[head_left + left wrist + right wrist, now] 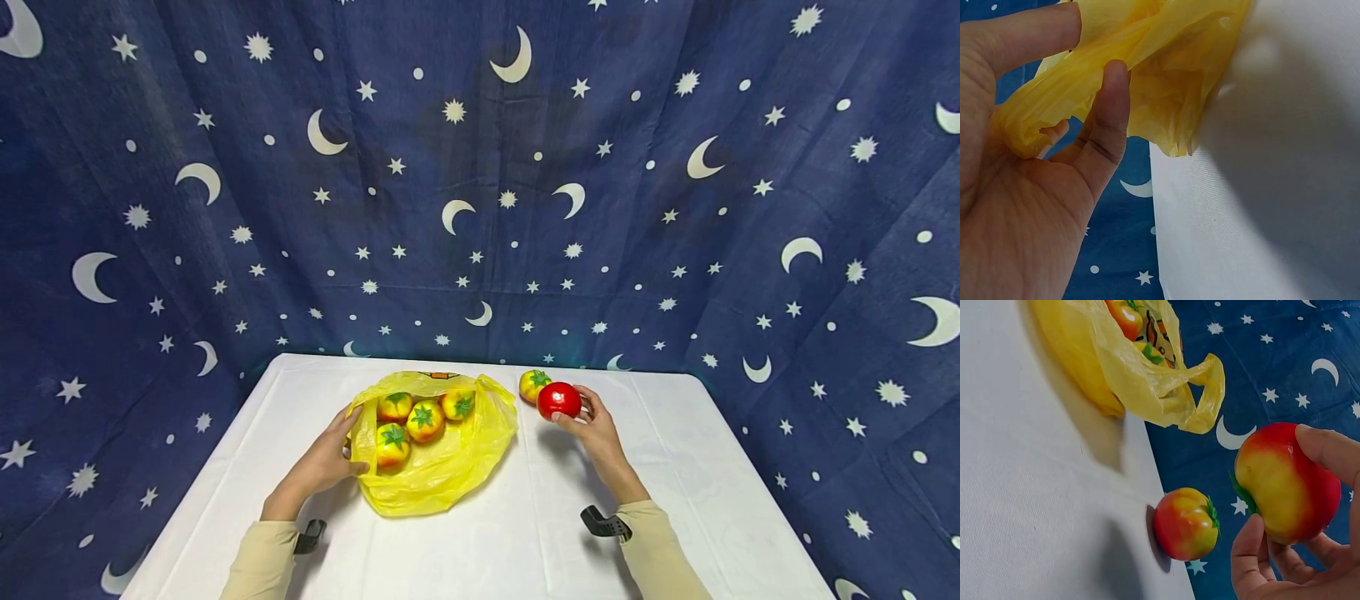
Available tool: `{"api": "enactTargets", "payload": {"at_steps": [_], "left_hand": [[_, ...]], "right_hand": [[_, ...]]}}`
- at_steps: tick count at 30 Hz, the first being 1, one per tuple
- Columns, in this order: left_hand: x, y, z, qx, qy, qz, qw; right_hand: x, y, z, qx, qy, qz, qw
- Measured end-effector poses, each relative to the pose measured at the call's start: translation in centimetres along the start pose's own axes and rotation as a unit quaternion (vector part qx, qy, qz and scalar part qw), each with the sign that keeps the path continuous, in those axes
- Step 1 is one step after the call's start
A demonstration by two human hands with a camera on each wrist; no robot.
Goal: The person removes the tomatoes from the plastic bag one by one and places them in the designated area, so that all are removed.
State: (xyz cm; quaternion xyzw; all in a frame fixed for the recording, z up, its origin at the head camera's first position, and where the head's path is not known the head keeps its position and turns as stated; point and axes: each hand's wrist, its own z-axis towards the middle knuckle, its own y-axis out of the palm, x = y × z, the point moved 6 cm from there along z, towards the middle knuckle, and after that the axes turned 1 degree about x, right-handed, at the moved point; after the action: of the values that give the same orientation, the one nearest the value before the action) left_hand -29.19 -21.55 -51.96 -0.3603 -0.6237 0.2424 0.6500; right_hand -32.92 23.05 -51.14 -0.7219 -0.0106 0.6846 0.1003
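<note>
My right hand [596, 425] holds a red and yellow tomato [1285, 481] with a green leafy top between thumb and fingers, raised over the table. Just behind it, a second tomato [531, 383] sits on the cloth near the back edge. On the left, a yellow plastic bag [442, 487] lies with its mouth open, and several tomatoes [424, 421] show inside. My left hand [330, 454] grips the bag's left rim; the left wrist view shows a gathered strip of the plastic [1041, 115] running into the palm, between thumb and fingers.
A white cloth [442, 558] covers the table. Behind and beside it hangs a dark blue curtain [480, 167] with moons and stars. The bag's free handle loop [1207, 394] sticks out toward the right side.
</note>
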Motion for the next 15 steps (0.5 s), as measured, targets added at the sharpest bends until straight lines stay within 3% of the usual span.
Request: {"api": "enactTargets", "payload": {"at_steps": [6, 15], "left_hand": [[-0.1, 0.1, 0.0, 0.0, 0.001, 0.0, 1.0], [-0.2, 0.1, 0.0, 0.002, 0.0, 0.0, 1.0]], "right_hand": [[-0.1, -0.6, 0.1, 0.011, 0.002, -0.006, 0.9999], [0.2, -1.2, 0.5, 0.022, 0.013, 0.036, 0.999]]}}
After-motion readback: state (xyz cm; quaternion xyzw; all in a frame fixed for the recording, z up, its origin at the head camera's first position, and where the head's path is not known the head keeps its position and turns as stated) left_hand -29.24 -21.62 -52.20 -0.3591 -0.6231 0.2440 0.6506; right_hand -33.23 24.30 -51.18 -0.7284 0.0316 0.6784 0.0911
